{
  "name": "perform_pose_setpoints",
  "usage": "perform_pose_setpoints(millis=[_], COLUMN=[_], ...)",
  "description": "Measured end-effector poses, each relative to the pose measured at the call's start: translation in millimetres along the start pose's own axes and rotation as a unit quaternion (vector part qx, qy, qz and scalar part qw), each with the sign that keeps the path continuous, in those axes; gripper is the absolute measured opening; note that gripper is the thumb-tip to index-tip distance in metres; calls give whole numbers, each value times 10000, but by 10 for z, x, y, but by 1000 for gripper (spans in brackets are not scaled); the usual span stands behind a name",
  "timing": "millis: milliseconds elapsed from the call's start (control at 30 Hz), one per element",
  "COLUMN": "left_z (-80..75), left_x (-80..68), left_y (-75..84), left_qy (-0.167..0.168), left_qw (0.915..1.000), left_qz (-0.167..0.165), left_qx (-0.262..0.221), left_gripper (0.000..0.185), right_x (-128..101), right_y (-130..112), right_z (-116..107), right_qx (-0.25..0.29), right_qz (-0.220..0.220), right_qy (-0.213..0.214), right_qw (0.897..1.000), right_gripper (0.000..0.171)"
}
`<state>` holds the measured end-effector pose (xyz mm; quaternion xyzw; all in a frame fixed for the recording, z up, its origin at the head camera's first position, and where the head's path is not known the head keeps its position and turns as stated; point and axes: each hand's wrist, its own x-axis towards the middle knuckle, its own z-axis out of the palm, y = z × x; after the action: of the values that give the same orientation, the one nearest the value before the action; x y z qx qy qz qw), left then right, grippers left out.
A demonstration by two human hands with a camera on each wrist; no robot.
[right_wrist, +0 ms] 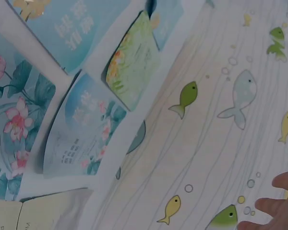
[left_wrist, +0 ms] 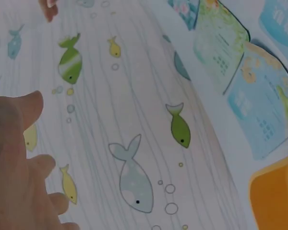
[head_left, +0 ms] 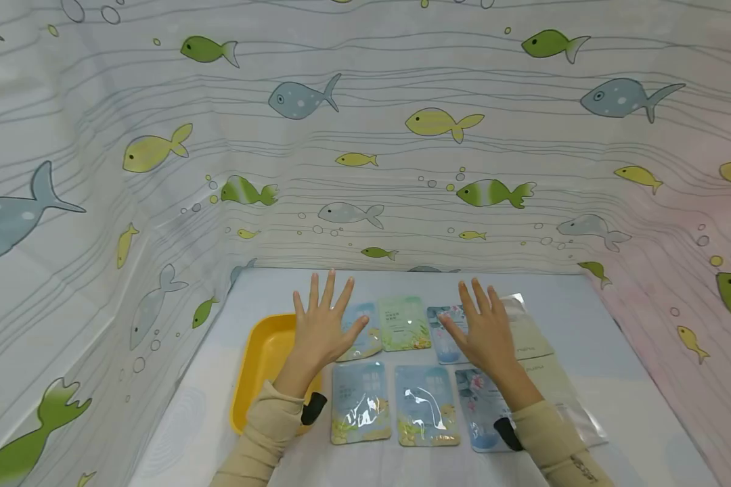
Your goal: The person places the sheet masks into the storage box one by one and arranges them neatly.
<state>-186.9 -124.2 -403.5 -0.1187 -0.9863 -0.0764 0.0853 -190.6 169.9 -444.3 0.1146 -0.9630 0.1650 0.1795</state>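
Several flat sachets lie in two rows on the pale blue table (head_left: 621, 352). In the back row, a green sachet (head_left: 405, 323) sits between a blue one (head_left: 365, 333) and a flowered one (head_left: 446, 335). The front row holds two blue sachets (head_left: 361, 402) (head_left: 425, 404) and a lotus-print sachet (head_left: 476, 400). My left hand (head_left: 323, 325) and right hand (head_left: 484, 328) hover palm down over the back row, fingers straight and spread, holding nothing. The left wrist view shows the left hand's fingers (left_wrist: 14, 158) against the curtain. The right hand's fingertips (right_wrist: 281, 203) show in the right wrist view.
A yellow tray (head_left: 262, 365) sits left of the sachets, partly behind my left forearm. Cream and silver packets (head_left: 539, 346) lie to the right of the rows. A fish-print curtain (head_left: 402, 169) walls in the table on the back, left and right.
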Motion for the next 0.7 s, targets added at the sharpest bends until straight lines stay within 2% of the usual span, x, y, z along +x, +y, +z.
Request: perform_pose_setpoints(millis=[167,333,500,600,700], left_z=[6,68,143,193,241], left_x=[-138,-319,-543,-705,-876], left_y=[-141,-343,-567,-713,-849], left_qy=[-156,-61,77,260,388], left_qw=[9992,9976,9907,9849,9774], left_qz=[-323,-627,-1097,-1453,-1873], left_qx=[-155,-293,-797,-907,-902], left_gripper=[71,62,60,60,62], right_x=[18,35,49,52,75], right_y=[-59,-107,-136,-161,-222], right_z=[82,192,335,440,553], right_qx=[375,621,776,867,1218], right_qz=[-20,-71,-201,-283,-201], right_qy=[170,608,889,835,544], right_qw=[9991,9962,9928,9923,9909], right_gripper=[71,63,55,50,46])
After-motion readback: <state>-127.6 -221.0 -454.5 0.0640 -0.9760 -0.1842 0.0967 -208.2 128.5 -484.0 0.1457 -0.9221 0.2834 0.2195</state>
